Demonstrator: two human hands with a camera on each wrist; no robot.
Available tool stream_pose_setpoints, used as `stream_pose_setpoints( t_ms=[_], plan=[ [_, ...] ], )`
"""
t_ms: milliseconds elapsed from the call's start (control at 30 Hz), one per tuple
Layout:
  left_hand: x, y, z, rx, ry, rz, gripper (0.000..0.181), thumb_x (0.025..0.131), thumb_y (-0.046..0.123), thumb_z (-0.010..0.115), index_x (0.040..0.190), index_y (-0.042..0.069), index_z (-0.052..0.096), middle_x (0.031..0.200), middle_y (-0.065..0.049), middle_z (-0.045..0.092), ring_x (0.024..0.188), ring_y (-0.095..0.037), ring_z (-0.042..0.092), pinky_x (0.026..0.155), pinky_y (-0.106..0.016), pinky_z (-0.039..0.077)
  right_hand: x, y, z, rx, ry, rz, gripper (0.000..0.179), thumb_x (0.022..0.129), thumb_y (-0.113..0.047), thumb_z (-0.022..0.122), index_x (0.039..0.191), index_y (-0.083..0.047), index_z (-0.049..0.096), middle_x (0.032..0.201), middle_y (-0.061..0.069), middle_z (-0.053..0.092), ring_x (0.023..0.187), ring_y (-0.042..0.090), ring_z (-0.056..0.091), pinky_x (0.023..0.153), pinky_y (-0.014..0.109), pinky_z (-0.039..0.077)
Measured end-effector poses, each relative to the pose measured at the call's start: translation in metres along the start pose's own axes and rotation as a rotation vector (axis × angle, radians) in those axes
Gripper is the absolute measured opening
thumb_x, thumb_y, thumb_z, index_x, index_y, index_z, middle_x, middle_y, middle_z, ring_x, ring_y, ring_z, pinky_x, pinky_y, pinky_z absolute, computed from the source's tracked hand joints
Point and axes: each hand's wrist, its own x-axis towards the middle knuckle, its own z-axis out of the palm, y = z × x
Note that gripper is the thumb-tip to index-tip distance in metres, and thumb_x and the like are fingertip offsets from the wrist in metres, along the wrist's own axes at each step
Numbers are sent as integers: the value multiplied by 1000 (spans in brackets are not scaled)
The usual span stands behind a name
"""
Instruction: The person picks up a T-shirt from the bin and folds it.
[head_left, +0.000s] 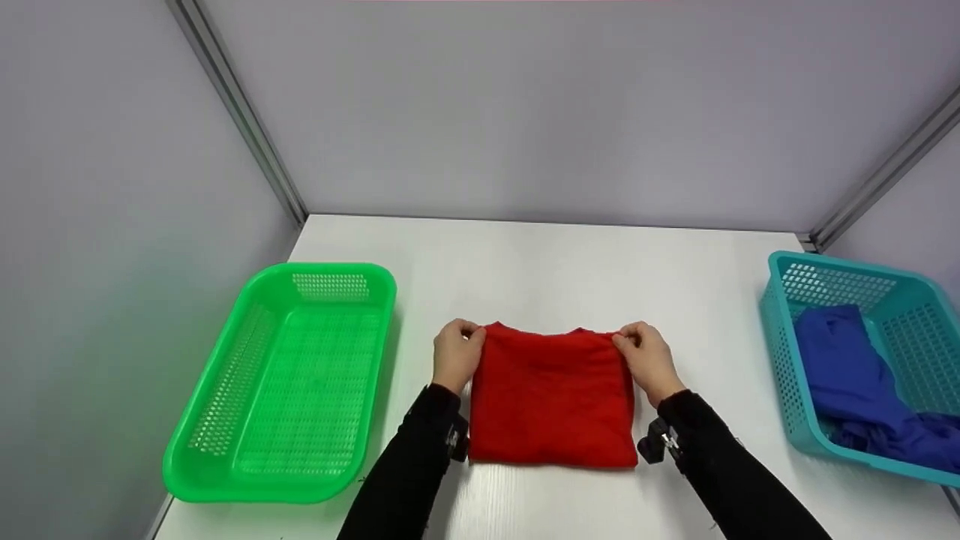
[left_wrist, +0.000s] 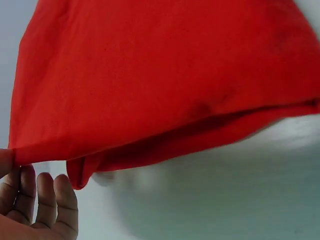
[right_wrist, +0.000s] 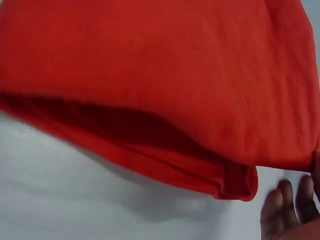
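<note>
A red cloth garment [head_left: 553, 397], folded into a near rectangle, lies on the white table between both hands. My left hand [head_left: 457, 354] pinches its far left corner between thumb and forefinger; in the left wrist view the other fingers [left_wrist: 64, 202] stay off the cloth. At the far right corner, my right hand [head_left: 646, 360] pinches the fabric in the same way. Both wrist views show the top layer of the red garment [right_wrist: 165, 65] lifted a little from the layers beneath, leaving a dark gap along that edge.
On the left stands a green plastic basket [head_left: 311, 390] with nothing in it. A teal basket [head_left: 784, 375] at the right holds crumpled blue cloth [head_left: 847, 367]. Pale panels [head_left: 525, 112] rise behind the white table [head_left: 540, 262] and at both sides.
</note>
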Motion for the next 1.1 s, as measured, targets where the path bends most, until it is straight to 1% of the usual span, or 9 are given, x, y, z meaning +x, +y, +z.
stream_pose_setpoints(
  t_ms=[167,300,433,500,633,767,867,933,1100],
  plan=[
    [5,-5,4,11,35,-45,14,100,15,62,101,3,70,98,-13,70,88,-24,65,80,-38,56,5,0,2,19,-18,64,30,107,-24,54,125,-1,56,113,11,57,106,24,53,85,28,43],
    [4,-7,7,19,17,-75,18,101,15,59,108,1,67,106,-17,70,96,-28,65,89,-42,56,5,3,4,38,-27,62,34,107,-24,52,130,0,54,113,12,57,103,23,56,82,27,45],
    [-7,-10,6,92,-4,-41,22,101,16,58,115,0,64,114,-18,64,103,-31,64,94,-45,55,-6,15,-1,-19,-25,13,35,106,-22,52,134,-1,52,114,14,57,98,22,56,77,26,46],
    [-17,-14,3,145,-23,-3,20,101,18,59,112,1,62,112,-17,62,99,-30,63,89,-44,54,-17,24,-4,-62,-21,-20,33,105,-20,54,132,-1,53,111,14,58,94,21,55,73,25,46],
    [-43,-26,-10,233,-124,21,18,102,23,59,96,6,60,90,-9,59,77,-21,57,68,-34,48,-50,42,-11,-150,-46,-34,21,103,-23,60,114,-5,62,97,8,62,84,17,54,67,23,46],
    [-69,-43,-25,274,-249,0,24,101,27,62,86,9,63,73,-2,58,63,-15,53,57,-28,43,-84,54,-13,-207,-193,6,23,100,-32,65,98,-9,65,79,0,60,72,13,54,62,24,44],
    [-83,-53,-34,283,-349,23,20,95,23,68,81,9,64,68,2,56,62,-13,52,58,-27,42,-101,60,-15,-167,-321,7,25,98,-32,69,96,-8,65,75,-2,57,67,12,52,58,24,43],
    [-90,-59,-38,261,-409,56,17,92,17,70,78,9,63,67,5,52,62,-11,49,58,-26,39,-108,62,-15,-113,-364,3,25,96,-30,72,97,-6,64,75,-2,56,65,11,51,57,23,43],
    [-97,-67,-44,151,-480,66,14,90,5,70,79,6,61,64,6,49,55,-8,45,52,-23,39,-112,68,-16,-19,-351,61,25,95,-26,74,102,-5,63,72,-4,52,61,9,45,54,21,38]
  ],
)
